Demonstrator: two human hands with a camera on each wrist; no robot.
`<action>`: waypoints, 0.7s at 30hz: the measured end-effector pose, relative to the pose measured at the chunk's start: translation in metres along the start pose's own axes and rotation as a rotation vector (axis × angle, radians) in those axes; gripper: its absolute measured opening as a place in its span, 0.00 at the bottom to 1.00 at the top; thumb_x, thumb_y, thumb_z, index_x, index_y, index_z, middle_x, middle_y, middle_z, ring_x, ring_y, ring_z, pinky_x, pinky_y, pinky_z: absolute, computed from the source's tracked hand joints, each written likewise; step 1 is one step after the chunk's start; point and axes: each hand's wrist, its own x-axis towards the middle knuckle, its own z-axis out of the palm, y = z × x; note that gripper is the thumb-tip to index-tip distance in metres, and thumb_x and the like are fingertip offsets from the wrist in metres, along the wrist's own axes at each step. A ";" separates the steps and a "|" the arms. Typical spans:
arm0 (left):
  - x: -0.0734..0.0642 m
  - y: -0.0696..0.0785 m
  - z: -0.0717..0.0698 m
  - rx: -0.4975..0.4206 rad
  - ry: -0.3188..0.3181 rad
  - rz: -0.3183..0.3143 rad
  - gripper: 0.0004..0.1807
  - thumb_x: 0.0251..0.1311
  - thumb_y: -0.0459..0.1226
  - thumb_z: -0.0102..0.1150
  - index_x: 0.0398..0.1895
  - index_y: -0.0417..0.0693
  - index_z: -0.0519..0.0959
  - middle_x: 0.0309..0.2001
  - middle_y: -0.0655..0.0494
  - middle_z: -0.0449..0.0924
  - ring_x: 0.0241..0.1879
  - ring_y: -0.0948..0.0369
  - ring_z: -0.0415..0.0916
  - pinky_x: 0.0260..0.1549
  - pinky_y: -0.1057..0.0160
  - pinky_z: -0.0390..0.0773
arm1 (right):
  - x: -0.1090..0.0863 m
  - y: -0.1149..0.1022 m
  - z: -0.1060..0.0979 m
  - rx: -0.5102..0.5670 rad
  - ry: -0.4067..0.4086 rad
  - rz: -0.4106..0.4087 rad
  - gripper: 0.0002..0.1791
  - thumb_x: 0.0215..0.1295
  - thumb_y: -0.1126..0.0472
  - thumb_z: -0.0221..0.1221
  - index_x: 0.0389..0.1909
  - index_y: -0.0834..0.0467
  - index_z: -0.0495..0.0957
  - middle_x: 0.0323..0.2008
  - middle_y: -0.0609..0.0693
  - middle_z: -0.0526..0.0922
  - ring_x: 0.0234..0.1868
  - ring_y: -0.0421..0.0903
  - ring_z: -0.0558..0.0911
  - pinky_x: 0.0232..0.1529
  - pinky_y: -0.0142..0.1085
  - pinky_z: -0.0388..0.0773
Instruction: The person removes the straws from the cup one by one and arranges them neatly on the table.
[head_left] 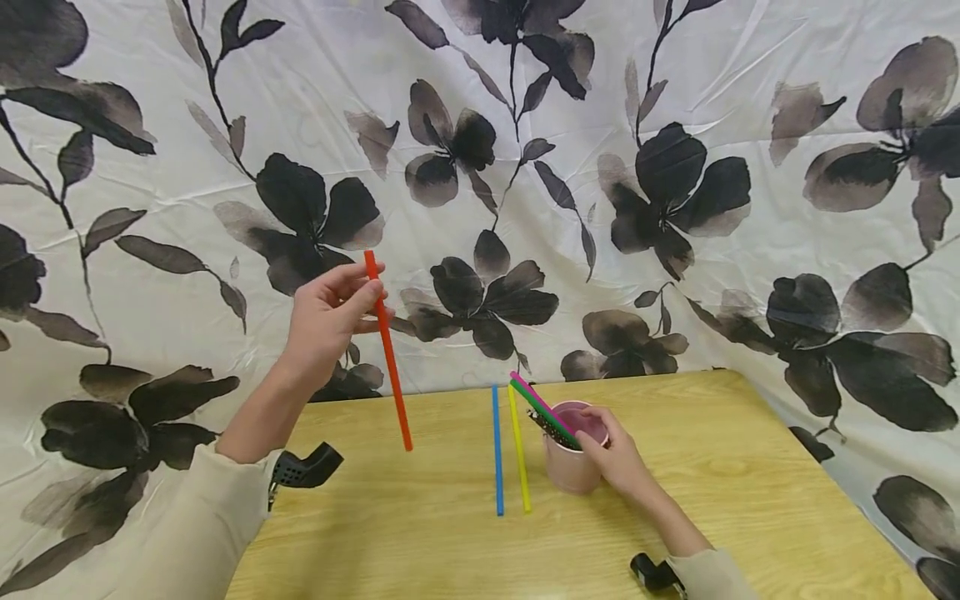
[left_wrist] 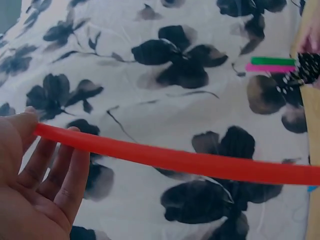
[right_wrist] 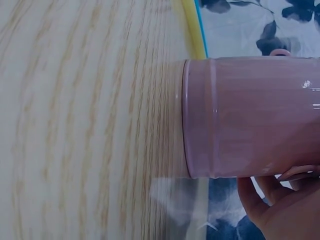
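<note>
Up in front of the floral cloth, my left hand point(head_left: 330, 312) pinches a red straw point(head_left: 393, 375) near its top between thumb and fingers. The straw slants down to the right, its lower end overlapping the table in the head view. My right hand point(head_left: 618, 458) grips the right side of a pink cup point(head_left: 573, 473), which stands upright on the table. Out of the cup, leaning left, stick a pink straw point(head_left: 536, 392), a green straw point(head_left: 528, 400) and a black item with white dots point(head_left: 551, 427). A blue straw point(head_left: 498, 450) and a yellow straw point(head_left: 519, 450) lie side by side left of the cup.
The light wood table point(head_left: 420, 525) ends at the back against a white cloth point(head_left: 465, 50) printed with dark flowers. Small black devices are strapped at both wrists, the left one point(head_left: 309, 467) beside the sleeve.
</note>
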 end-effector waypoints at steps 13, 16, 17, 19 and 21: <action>-0.011 -0.106 0.004 0.098 -0.032 -0.271 0.22 0.64 0.41 0.62 0.56 0.36 0.76 0.35 0.50 0.80 0.30 0.51 0.83 0.30 0.56 0.83 | -0.003 -0.028 -0.001 0.008 -0.005 -0.010 0.20 0.68 0.65 0.56 0.59 0.66 0.68 0.56 0.66 0.73 0.54 0.59 0.74 0.49 0.45 0.74; -0.015 -0.129 0.009 0.067 -0.014 -0.339 0.21 0.64 0.40 0.62 0.56 0.36 0.76 0.34 0.50 0.80 0.29 0.54 0.83 0.30 0.57 0.83 | -0.001 -0.015 0.001 -0.014 0.014 -0.015 0.19 0.68 0.63 0.57 0.59 0.63 0.69 0.57 0.62 0.73 0.54 0.56 0.74 0.49 0.44 0.73; -0.016 -0.137 0.011 0.061 -0.009 -0.360 0.22 0.64 0.40 0.62 0.56 0.36 0.76 0.34 0.50 0.80 0.28 0.55 0.83 0.29 0.58 0.83 | -0.001 -0.011 0.002 -0.023 0.020 -0.016 0.19 0.69 0.63 0.57 0.58 0.62 0.69 0.57 0.61 0.73 0.53 0.56 0.74 0.49 0.43 0.73; -0.019 -0.151 0.013 0.057 -0.002 -0.400 0.22 0.64 0.41 0.62 0.56 0.37 0.77 0.34 0.51 0.80 0.28 0.57 0.83 0.29 0.59 0.83 | -0.001 -0.004 0.003 -0.037 0.027 -0.024 0.19 0.69 0.61 0.57 0.58 0.60 0.70 0.57 0.60 0.74 0.52 0.54 0.74 0.48 0.41 0.73; -0.021 -0.164 0.015 0.056 0.004 -0.430 0.23 0.64 0.41 0.63 0.56 0.36 0.77 0.34 0.50 0.80 0.29 0.55 0.83 0.28 0.59 0.83 | -0.001 0.000 0.004 -0.038 0.035 -0.029 0.18 0.68 0.61 0.57 0.57 0.60 0.70 0.56 0.59 0.74 0.51 0.54 0.73 0.47 0.41 0.73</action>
